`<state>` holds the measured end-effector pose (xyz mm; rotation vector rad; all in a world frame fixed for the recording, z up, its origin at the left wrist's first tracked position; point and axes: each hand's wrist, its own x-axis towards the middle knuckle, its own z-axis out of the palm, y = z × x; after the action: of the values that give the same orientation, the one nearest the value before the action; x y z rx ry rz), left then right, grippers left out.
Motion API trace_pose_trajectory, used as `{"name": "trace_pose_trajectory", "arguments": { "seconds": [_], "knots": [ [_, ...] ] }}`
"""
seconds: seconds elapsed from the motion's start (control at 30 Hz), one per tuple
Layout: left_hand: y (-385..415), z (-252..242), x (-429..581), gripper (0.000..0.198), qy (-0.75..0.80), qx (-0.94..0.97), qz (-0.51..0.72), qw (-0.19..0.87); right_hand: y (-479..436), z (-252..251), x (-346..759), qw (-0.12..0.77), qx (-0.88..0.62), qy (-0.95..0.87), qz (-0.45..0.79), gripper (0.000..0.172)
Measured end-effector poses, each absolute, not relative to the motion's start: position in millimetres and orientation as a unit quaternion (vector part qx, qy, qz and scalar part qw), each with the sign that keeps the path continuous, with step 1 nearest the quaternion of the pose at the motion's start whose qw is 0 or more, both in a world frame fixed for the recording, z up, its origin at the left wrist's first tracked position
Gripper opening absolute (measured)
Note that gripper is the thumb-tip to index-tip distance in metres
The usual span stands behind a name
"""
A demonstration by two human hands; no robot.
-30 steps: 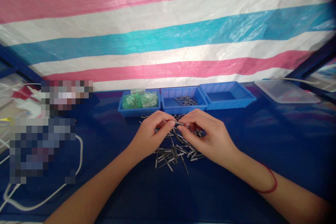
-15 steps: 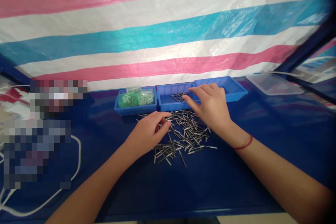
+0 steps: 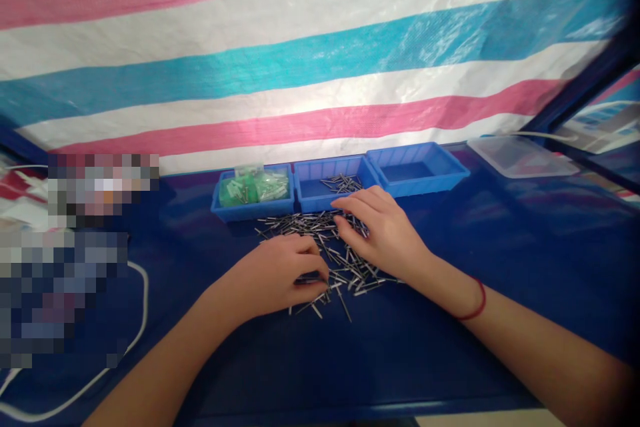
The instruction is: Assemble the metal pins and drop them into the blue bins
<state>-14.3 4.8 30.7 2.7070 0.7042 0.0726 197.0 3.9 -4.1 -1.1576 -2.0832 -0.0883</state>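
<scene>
A loose pile of silver blind rivets [image 3: 360, 273] with thin stems lies on the blue table. At its front left edge is my left hand [image 3: 275, 273], the fingers curled and nearly meeting the thumb; rivets show in the gap, but what the tips hold is unclear. Over the right part of the pile is my right hand [image 3: 383, 230], thumb and fingers apart and nothing visible between them. Just behind the pile, the middle blue bin [image 3: 320, 203] contains a small heap of rivets [image 3: 343, 183].
The left blue bin [image 3: 253, 212] holds green and clear bags [image 3: 255, 188]. Beside the middle one stands the right blue bin [image 3: 425, 185]. A clear plastic lid [image 3: 520, 157] lies at the back right. A white cable [image 3: 146, 293] loops at left. Striped sheeting [image 3: 300, 80] hangs behind.
My right hand has moved from over the middle and right bins back toward the pile. My left hand has come nearer, to the pile's front left. The view has shifted slightly.
</scene>
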Motion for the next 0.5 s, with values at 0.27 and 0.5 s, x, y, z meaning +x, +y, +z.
{"name": "trace_pose_trajectory", "arguments": {
  "seconds": [0.27,0.5],
  "knots": [
    [-0.7,24.9,-7.9,0.016,0.254,0.959,-0.002,0.126,-0.8,-1.7,193.1,0.373,-0.429,-0.823,-0.007,0.016],
    [-4.7,25.9,-3.5,0.017,0.268,0.962,-0.003,0.062,-0.9,-2.0,192.3,0.368,-0.426,-0.826,0.001,0.015]
  ]
}}
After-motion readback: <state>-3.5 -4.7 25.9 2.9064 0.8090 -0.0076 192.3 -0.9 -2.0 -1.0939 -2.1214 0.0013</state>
